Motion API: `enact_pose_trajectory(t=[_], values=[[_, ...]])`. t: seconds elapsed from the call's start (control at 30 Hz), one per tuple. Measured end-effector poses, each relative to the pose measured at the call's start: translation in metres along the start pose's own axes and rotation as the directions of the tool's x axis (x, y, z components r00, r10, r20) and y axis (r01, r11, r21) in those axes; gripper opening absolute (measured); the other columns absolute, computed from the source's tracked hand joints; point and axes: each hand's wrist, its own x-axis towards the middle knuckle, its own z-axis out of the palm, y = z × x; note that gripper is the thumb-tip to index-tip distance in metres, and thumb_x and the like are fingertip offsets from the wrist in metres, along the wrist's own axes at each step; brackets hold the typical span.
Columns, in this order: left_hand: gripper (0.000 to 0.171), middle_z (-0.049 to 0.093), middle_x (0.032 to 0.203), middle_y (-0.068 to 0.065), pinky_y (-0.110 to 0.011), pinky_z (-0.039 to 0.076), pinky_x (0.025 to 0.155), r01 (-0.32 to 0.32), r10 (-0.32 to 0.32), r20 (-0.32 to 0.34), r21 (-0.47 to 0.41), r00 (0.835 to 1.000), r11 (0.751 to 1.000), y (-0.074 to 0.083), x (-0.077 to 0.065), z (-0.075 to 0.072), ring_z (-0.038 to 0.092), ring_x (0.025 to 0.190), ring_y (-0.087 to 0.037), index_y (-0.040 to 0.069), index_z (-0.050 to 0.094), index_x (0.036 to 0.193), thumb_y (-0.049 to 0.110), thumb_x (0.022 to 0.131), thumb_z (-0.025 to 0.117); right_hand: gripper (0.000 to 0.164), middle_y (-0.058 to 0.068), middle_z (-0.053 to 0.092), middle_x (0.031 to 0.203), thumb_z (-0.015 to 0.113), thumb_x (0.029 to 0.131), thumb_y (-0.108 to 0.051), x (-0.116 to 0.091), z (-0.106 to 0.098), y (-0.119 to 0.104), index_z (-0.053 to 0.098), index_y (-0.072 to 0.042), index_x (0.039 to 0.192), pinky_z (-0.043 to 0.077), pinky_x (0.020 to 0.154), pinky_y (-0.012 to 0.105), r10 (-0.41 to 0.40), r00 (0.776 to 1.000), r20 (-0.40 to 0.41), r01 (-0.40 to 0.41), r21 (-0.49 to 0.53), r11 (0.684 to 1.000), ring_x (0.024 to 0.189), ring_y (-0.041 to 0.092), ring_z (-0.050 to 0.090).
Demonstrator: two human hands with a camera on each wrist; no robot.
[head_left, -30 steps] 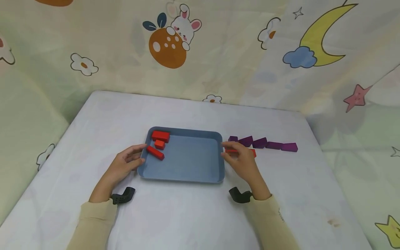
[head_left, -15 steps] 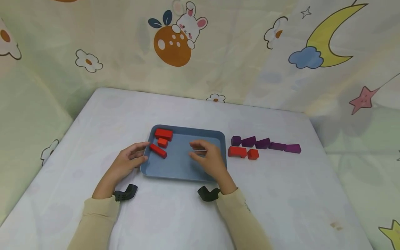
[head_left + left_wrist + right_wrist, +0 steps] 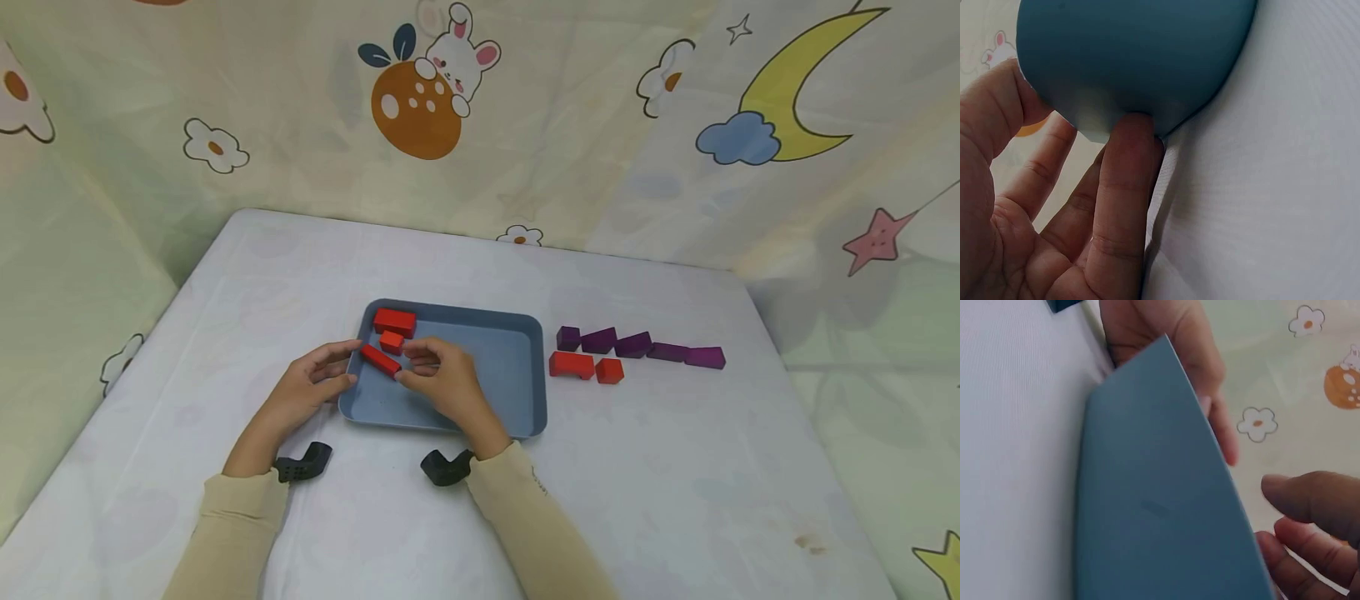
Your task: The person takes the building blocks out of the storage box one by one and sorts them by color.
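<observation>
My left hand (image 3: pixel 311 375) is at the left rim of a blue-grey tray (image 3: pixel 487 392), fingers relaxed. In the left wrist view, one finger (image 3: pixel 1125 181) lies straight against the tray's outer wall, the thumb up by the rim. Over the tray, my right hand (image 3: pixel 446 379) has its fingertips close by the end of a long red block (image 3: pixel 380 360). Thumb and fingers stand apart in the right wrist view. A small red block (image 3: pixel 391 342) and a larger red block (image 3: pixel 394 322) lie behind the long one, in the tray's left part.
Right of the tray on the white table (image 3: pixel 660 467) are a red block with a notch below (image 3: pixel 572 364) and a small red block (image 3: pixel 610 371). Behind them runs a row of several purple blocks (image 3: pixel 633 344). A patterned cloth (image 3: pixel 585 125) hangs behind the table.
My right hand has moved left from the tray's right rim, across the tray, to the red blocks inside. The left hand stays at the left rim; the whole view shifts slightly.
</observation>
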Motion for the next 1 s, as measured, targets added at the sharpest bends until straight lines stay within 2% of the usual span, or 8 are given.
enact_pose_trajectory(t=[0.13,0.33,0.5,0.7,0.83,1.0], values=[[0.058,0.045,0.166,-0.022,-0.018,0.052,0.091,-0.005,0.005,-0.003,0.007,1.000,1.000,0.000,0.000,0.001,0.049,0.147,-0.047,0.005,0.051,0.160,0.014,0.106,0.069,0.040,0.017,0.074,0.126,0.086,0.091,0.001,0.005,0.015,0.000,0.073,0.004,0.128,0.059,0.097,0.029,0.035,0.999,-0.009,-0.035,-0.071,0.997,0.111,0.029,0.074],[0.058,0.047,0.164,-0.023,-0.021,0.053,0.089,-0.001,0.001,-0.005,-0.001,1.000,1.000,0.000,0.001,0.002,0.051,0.145,-0.046,0.005,0.051,0.160,0.013,0.105,0.070,0.033,0.013,0.078,0.120,0.085,0.092,-0.001,0.010,0.029,0.004,0.076,0.000,0.124,0.059,0.092,0.024,0.001,1.000,-0.031,-0.009,-0.255,0.967,0.103,0.021,0.076],[0.058,0.046,0.165,-0.023,-0.022,0.053,0.089,0.011,-0.011,-0.011,0.024,1.000,1.000,0.001,0.000,0.001,0.051,0.144,-0.046,0.006,0.052,0.160,0.015,0.105,0.070,0.022,0.014,0.078,0.110,0.079,0.095,0.003,0.009,0.029,0.004,0.079,-0.001,0.116,0.060,0.086,0.024,-0.035,0.996,-0.078,0.015,-0.245,0.969,0.095,0.022,0.076],[0.058,0.047,0.164,-0.022,-0.018,0.051,0.091,0.008,-0.007,-0.014,0.047,1.000,0.999,0.002,0.001,0.002,0.052,0.145,-0.046,0.009,0.053,0.159,0.015,0.105,0.071,0.020,0.015,0.078,0.111,0.078,0.096,0.004,0.002,0.008,0.000,0.079,0.000,0.115,0.060,0.087,0.024,-0.109,0.989,-0.101,0.089,-0.183,0.979,0.099,0.027,0.075],[0.058,0.047,0.164,-0.022,-0.021,0.052,0.093,0.020,-0.019,-0.014,0.047,1.000,0.999,0.002,0.001,0.002,0.051,0.145,-0.046,0.010,0.053,0.160,0.016,0.105,0.071,0.022,0.016,0.078,0.115,0.078,0.096,0.004,-0.004,-0.015,0.000,0.078,0.001,0.118,0.061,0.090,0.031,-0.192,0.978,-0.084,0.177,-0.156,0.972,0.104,0.031,0.074],[0.060,0.046,0.165,-0.022,-0.024,0.053,0.092,0.041,-0.041,-0.011,0.042,0.999,0.998,0.002,0.000,0.002,0.049,0.147,-0.045,0.011,0.051,0.161,0.017,0.105,0.072,0.023,0.019,0.077,0.117,0.077,0.096,0.007,-0.011,-0.045,0.008,0.076,0.004,0.119,0.061,0.095,0.045,-0.304,0.950,-0.075,0.291,-0.140,0.946,0.107,0.034,0.074]])
